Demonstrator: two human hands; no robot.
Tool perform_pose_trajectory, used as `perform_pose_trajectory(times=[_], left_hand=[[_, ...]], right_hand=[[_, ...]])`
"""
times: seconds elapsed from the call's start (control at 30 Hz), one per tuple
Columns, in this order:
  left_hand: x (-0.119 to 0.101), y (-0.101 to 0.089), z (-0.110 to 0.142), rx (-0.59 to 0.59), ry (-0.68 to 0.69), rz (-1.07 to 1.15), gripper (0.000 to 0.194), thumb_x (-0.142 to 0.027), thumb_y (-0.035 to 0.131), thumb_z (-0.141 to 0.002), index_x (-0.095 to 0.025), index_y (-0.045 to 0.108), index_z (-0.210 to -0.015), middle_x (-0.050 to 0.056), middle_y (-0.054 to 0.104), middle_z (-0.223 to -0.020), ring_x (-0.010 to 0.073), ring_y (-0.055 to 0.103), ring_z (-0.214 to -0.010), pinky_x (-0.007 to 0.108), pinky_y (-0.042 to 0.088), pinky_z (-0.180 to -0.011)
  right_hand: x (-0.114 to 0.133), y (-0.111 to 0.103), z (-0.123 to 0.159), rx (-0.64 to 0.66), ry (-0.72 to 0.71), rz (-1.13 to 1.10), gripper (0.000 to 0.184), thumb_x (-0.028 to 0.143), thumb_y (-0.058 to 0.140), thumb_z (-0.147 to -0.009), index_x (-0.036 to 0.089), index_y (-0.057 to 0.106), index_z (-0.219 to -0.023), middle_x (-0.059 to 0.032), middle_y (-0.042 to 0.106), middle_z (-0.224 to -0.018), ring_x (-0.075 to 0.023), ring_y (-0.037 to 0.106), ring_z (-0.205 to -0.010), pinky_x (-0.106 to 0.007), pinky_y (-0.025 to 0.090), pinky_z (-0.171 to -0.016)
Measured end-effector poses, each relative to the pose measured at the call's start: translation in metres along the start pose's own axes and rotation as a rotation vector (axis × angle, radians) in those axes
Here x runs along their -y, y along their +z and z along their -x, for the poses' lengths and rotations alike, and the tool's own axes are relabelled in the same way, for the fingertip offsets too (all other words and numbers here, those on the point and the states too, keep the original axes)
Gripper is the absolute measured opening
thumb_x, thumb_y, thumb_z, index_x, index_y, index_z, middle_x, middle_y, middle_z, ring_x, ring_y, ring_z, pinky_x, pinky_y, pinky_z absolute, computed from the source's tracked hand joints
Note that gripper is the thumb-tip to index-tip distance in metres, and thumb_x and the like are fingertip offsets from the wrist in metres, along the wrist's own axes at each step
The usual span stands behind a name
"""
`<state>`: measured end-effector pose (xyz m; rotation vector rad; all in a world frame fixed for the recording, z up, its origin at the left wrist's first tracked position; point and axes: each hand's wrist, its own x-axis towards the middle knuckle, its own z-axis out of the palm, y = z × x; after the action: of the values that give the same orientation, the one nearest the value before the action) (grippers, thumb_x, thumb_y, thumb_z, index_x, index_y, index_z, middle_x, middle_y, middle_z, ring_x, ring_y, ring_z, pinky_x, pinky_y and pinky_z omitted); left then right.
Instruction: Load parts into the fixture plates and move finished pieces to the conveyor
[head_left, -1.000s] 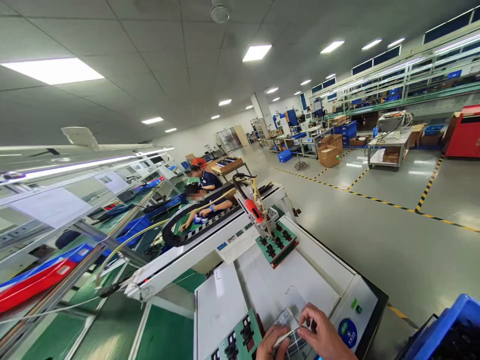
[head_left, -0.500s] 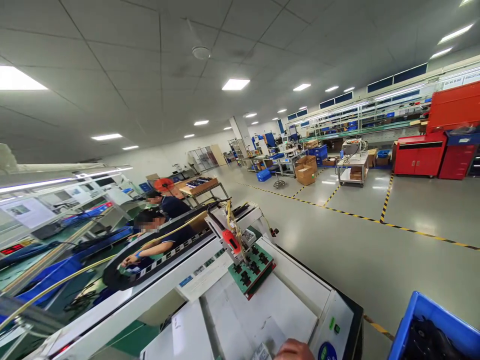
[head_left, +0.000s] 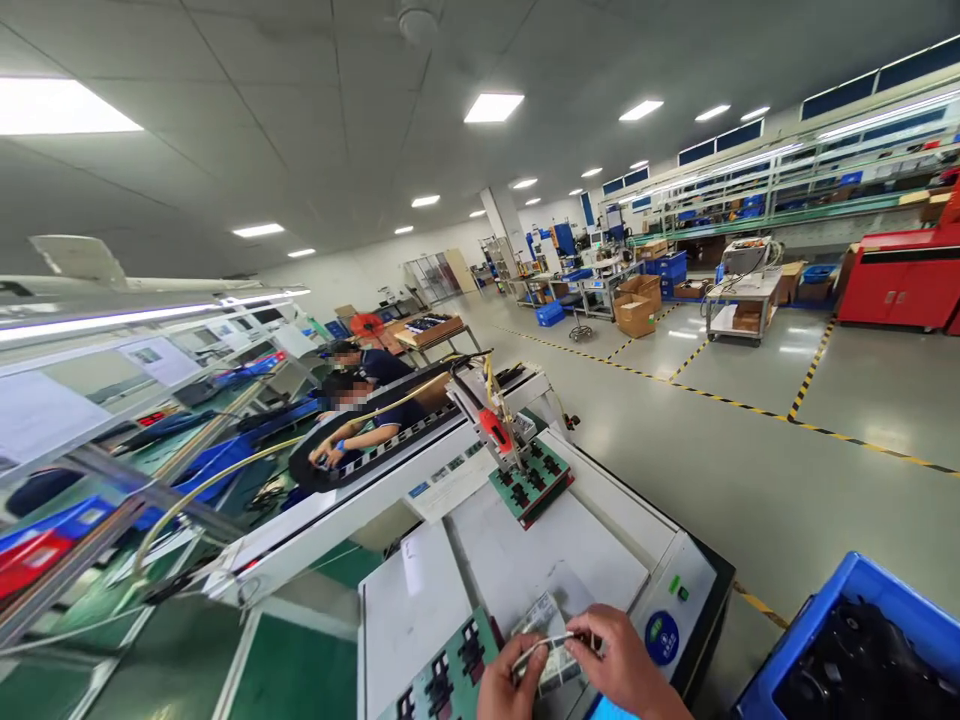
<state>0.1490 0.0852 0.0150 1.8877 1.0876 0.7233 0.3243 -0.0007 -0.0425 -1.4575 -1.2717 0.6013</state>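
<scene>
At the bottom edge, my left hand (head_left: pixel 508 682) and my right hand (head_left: pixel 619 662) are both closed on a small flat grey part (head_left: pixel 546 640), pinching it from either side over the white machine table (head_left: pixel 525 570). A green fixture board (head_left: pixel 442 682) with black parts lies just left of my left hand. Farther back, a second green fixture board (head_left: pixel 532 482) sits under the machine's red-tipped tool head (head_left: pixel 491 425).
A blue bin (head_left: pixel 840 600) of black parts stands at the lower right. Round blue button and green switches sit on the machine's front corner (head_left: pixel 667 615). Two people work at a green bench (head_left: pixel 352 420) to the left. Open floor with yellow-black lines stretches right.
The view swung up and right so my hands nearly left the picture, then came back down; both hands show again, still pinching the grey part.
</scene>
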Motion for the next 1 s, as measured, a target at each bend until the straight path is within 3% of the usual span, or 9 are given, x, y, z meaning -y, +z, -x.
perform_pose_trajectory(times=[0.17,0.27,0.37,0.43,0.5,0.57,0.63,0.73,1.0], left_hand=[[-0.001,-0.003,-0.001,0.063,-0.051,-0.02,0.055,-0.073,0.063,-0.087,-0.02,0.076,-0.078,0.004,0.072,-0.072,0.025,0.065,-0.072,0.031,0.051,-0.068],[0.001,-0.002,-0.002,0.059,-0.077,-0.033,0.056,-0.073,0.063,-0.087,-0.019,0.075,-0.076,0.004,0.071,-0.069,0.0259,0.064,-0.07,0.032,0.05,-0.066],[-0.001,0.001,-0.002,0.042,-0.108,-0.042,0.058,-0.075,0.062,-0.086,-0.02,0.076,-0.078,0.005,0.073,-0.07,0.0278,0.066,-0.071,0.034,0.052,-0.068],[-0.003,0.003,-0.001,0.062,-0.102,-0.03,0.057,-0.075,0.063,-0.086,-0.02,0.076,-0.078,0.005,0.075,-0.073,0.0287,0.068,-0.075,0.035,0.055,-0.072],[-0.004,0.005,0.0,0.09,-0.098,0.009,0.054,-0.074,0.067,-0.083,-0.021,0.078,-0.081,0.006,0.078,-0.08,0.0294,0.071,-0.08,0.036,0.057,-0.076],[-0.001,0.006,0.001,0.068,-0.123,0.093,0.054,-0.073,0.074,-0.079,-0.02,0.079,-0.091,0.008,0.08,-0.089,0.0301,0.073,-0.087,0.036,0.058,-0.081],[0.005,0.007,0.002,0.023,-0.165,0.209,0.057,-0.072,0.077,-0.077,-0.019,0.078,-0.099,0.009,0.082,-0.093,0.0302,0.075,-0.092,0.036,0.059,-0.085],[0.01,0.006,0.003,-0.016,-0.195,0.303,0.055,-0.071,0.077,-0.079,-0.018,0.076,-0.095,0.009,0.081,-0.087,0.0283,0.075,-0.087,0.034,0.059,-0.08],[-0.001,0.004,0.006,-0.056,-0.159,0.258,0.052,-0.07,0.075,-0.081,-0.018,0.072,-0.08,0.003,0.072,-0.071,0.0219,0.064,-0.069,0.029,0.051,-0.066]], right_hand=[[0.012,-0.013,-0.003,0.034,-0.245,0.189,0.024,0.027,0.054,-0.107,0.031,0.077,-0.116,-0.0091,0.076,-0.105,-0.0263,0.069,-0.095,-0.039,0.056,-0.082],[0.016,-0.017,0.0,0.005,-0.344,0.204,0.028,0.021,0.057,-0.103,0.037,0.08,-0.109,-0.0098,0.071,-0.123,-0.0316,0.065,-0.108,-0.047,0.058,-0.086],[0.018,-0.017,0.001,0.001,-0.261,0.038,0.025,0.024,0.067,-0.099,0.043,0.08,-0.108,-0.0064,0.068,-0.132,-0.0359,0.06,-0.124,-0.055,0.058,-0.099],[0.016,-0.015,0.0,0.029,-0.135,-0.072,0.035,0.027,0.068,-0.099,0.047,0.072,-0.128,-0.0065,0.067,-0.133,-0.0358,0.059,-0.127,-0.054,0.059,-0.102],[0.01,-0.011,0.0,0.042,-0.045,-0.151,0.049,0.029,0.062,-0.101,0.047,0.057,-0.147,-0.0073,0.069,-0.125,-0.0336,0.064,-0.12,-0.053,0.06,-0.103],[0.002,-0.006,0.0,0.007,0.006,-0.198,0.052,0.031,0.058,-0.103,0.043,0.05,-0.152,-0.0062,0.069,-0.113,-0.031,0.068,-0.11,-0.054,0.059,-0.105],[-0.006,-0.003,0.0,-0.042,0.034,-0.216,0.049,0.035,0.057,-0.104,0.041,0.05,-0.152,-0.0055,0.069,-0.107,-0.0298,0.069,-0.103,-0.055,0.057,-0.107],[-0.013,-0.002,0.0,-0.04,0.043,-0.229,0.048,0.04,0.056,-0.105,0.041,0.048,-0.153,-0.0069,0.07,-0.108,-0.0302,0.069,-0.1,-0.055,0.058,-0.107],[-0.007,-0.008,0.0,0.016,0.032,-0.236,0.048,0.041,0.054,-0.106,0.044,0.045,-0.153,-0.0051,0.071,-0.114,-0.0309,0.068,-0.107,-0.052,0.061,-0.101]])
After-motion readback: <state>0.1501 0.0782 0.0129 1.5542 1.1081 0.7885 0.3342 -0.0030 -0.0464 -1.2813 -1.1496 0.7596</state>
